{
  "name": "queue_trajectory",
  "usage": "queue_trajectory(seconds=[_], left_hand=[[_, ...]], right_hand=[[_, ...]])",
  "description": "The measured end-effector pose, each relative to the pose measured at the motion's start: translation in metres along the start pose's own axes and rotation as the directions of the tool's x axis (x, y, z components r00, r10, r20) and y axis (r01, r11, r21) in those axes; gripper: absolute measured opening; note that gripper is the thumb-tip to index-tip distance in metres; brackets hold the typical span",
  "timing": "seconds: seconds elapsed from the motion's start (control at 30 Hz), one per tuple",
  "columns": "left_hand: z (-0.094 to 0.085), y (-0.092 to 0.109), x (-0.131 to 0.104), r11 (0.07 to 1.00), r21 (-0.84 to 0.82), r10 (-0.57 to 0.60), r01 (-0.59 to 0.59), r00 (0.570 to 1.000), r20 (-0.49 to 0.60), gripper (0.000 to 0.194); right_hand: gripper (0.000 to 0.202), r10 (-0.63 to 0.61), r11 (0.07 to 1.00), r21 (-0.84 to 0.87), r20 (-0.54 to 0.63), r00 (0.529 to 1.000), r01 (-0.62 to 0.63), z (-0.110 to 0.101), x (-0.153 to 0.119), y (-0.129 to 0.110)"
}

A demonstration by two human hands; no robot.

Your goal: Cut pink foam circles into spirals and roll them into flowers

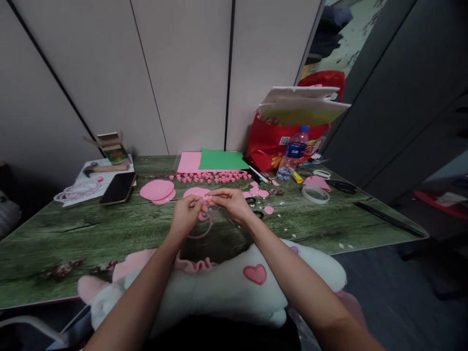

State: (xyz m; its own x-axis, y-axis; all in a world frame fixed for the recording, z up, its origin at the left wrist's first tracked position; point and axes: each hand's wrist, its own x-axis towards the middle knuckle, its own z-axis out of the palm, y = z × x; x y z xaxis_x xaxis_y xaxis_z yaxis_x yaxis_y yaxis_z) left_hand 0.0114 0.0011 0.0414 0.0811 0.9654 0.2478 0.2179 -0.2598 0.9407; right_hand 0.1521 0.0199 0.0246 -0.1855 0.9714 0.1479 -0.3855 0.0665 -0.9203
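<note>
Both my hands meet above the middle of the table. My left hand is closed in a pinch on a small pink paper piece. From the other side, the fingertips of my right hand pinch the same piece; its exact shape is mostly covered by fingers. Below the hands curves a thin pale loop, perhaps a strip of tape or cord. Just behind them lies a pink paper disc. To the left are stacked pink paper circles. Black-handled scissors lie partly hidden beside my right hand.
Small pink rolled pieces line up before green paper. On the right are a water bottle, red bag and tape roll. Left are a phone and hammer. A plush toy covers my lap.
</note>
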Motion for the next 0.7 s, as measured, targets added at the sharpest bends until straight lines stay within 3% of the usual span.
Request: queue_trajectory(seconds=[0.33,0.7], left_hand=[[0.0001,0.0047,-0.0013,1.000,0.003,-0.021,0.021,0.999,0.025,0.016],[-0.0005,0.0048,-0.0013,1.000,0.025,-0.007,0.008,1.000,-0.028,0.013]], right_hand=[[0.022,-0.046,0.996,-0.079,-0.018,0.999,0.044,-0.0006,0.0008,0.0005],[0.027,-0.012,0.999,-0.030,0.013,1.000,0.012,-0.0009,0.0014,0.0006]])
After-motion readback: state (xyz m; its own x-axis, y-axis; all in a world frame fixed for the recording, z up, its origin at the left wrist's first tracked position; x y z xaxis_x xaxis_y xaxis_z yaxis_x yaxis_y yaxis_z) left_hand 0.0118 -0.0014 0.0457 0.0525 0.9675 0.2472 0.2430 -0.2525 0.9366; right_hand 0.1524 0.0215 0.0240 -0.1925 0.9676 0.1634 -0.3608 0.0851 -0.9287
